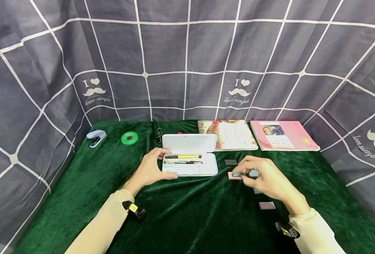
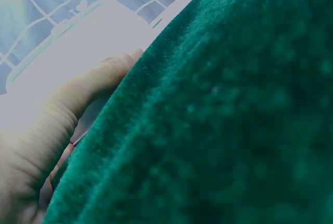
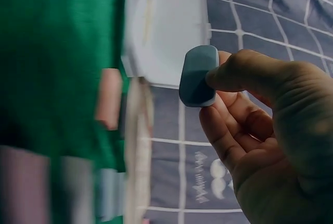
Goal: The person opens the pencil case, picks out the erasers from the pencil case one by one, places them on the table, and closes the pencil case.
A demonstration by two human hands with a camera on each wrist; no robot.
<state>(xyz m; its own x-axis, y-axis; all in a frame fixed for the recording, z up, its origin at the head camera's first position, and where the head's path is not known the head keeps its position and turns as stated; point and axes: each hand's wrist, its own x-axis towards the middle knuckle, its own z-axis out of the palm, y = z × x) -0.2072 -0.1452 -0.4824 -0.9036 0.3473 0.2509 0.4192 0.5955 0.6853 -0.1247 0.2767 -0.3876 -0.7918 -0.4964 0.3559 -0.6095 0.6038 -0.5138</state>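
Note:
A white pencil case (image 1: 209, 165) lies with its lid raised, a yellow-and-black pen (image 1: 187, 156) and a black-and-clear pen (image 1: 190, 162) inside. My left hand (image 1: 151, 165) grips its left end, thumb along the front edge and fingers at the back corner. Between thumb and fingertips, my right hand (image 1: 266, 176) pinches a small blue-grey eraser (image 3: 195, 88) with rounded corners. In the head view it overlaps a pink block (image 1: 234, 177). Around this hand lie a dark block (image 1: 230, 162), a pale blue block (image 1: 253, 173) and a mauve block (image 1: 267, 205); another is partly hidden beneath it.
Behind the case stand a floral-covered book (image 1: 235, 135) and a pink book (image 1: 284, 135). Toward the left back are a black binder clip (image 1: 159, 135), a green tape roll (image 1: 129, 138) and a pale stapler (image 1: 96, 137). A grey checked curtain (image 1: 165, 53) surrounds the green cloth.

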